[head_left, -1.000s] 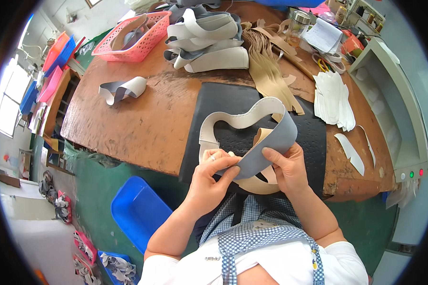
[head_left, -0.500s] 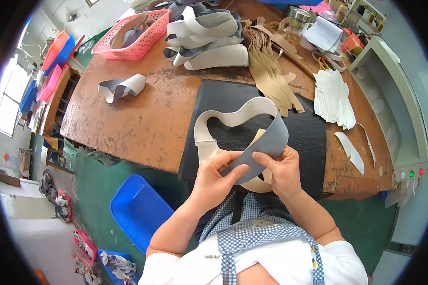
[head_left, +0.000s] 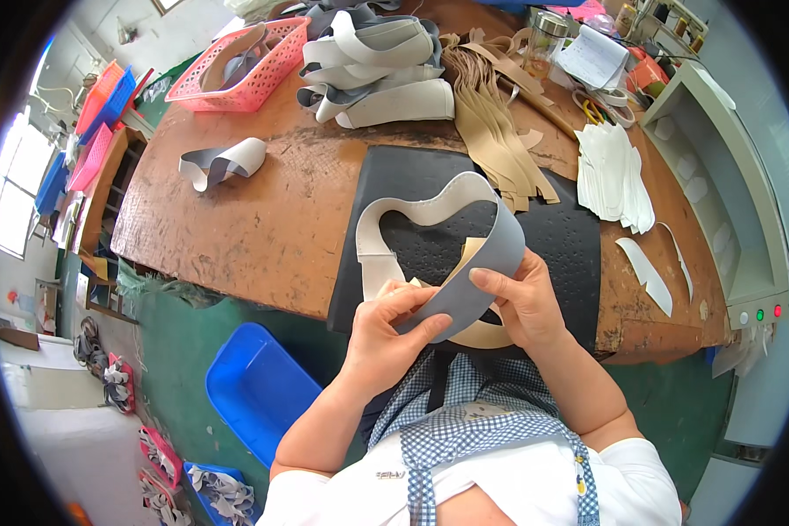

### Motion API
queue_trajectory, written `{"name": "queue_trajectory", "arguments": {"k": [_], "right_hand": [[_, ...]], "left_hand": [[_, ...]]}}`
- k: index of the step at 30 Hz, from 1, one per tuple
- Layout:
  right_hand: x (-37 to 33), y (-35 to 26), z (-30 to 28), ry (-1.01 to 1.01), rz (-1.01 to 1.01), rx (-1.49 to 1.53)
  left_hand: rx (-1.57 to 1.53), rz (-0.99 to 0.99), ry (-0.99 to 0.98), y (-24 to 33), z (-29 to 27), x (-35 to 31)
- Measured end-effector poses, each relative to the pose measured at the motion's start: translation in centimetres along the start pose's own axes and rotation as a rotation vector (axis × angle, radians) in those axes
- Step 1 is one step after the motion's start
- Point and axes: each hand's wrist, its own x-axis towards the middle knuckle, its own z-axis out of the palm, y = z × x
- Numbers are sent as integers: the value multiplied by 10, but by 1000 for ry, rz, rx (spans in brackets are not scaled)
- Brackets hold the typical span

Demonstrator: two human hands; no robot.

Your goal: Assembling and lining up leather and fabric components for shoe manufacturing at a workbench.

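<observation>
Just below the frame's centre, both hands pinch a looped grey strip point(head_left: 478, 280) over the black mat point(head_left: 570, 237) on the desk point(head_left: 263, 219). The left hand point(head_left: 390, 337) has its fingers point(head_left: 430, 326) closed on the strip's lower end; the right hand point(head_left: 522, 302) presses its fingers point(head_left: 491, 279) on the grey face, a tan piece point(head_left: 466, 254) behind it

Both hands up front at the mat's near edge

Left hand point(head_left: 390, 329) and right hand point(head_left: 522, 302) grip the looped strip point(head_left: 465, 254) over the mat point(head_left: 561, 237); basket point(head_left: 245, 74) far left, behind
</observation>
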Motion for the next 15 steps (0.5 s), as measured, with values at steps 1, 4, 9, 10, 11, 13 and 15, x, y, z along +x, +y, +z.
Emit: {"name": "queue_trajectory", "arguments": {"k": [1, 4, 9, 10, 11, 13, 15], "right_hand": [[0, 0, 1, 0, -6, -8], [0, 4, 4, 26, -65, -49], [-9, 15, 16, 35, -45, -166], [-8, 13, 17, 26, 3, -95], [-6, 11, 17, 18, 51, -23], [2, 3, 12, 13, 79, 59], [8, 1, 3, -8, 16, 76]], "left_hand": [[1, -1, -1, 0, 0, -1], [45, -10, 2, 4, 1, -1], [202, -58, 118, 11, 7, 4], [203, -57, 120, 10, 7, 4], [195, -31, 129, 10, 7, 3], [188, -7, 130, 10, 6, 0], [181, -16, 151, 9, 5, -3]]}}
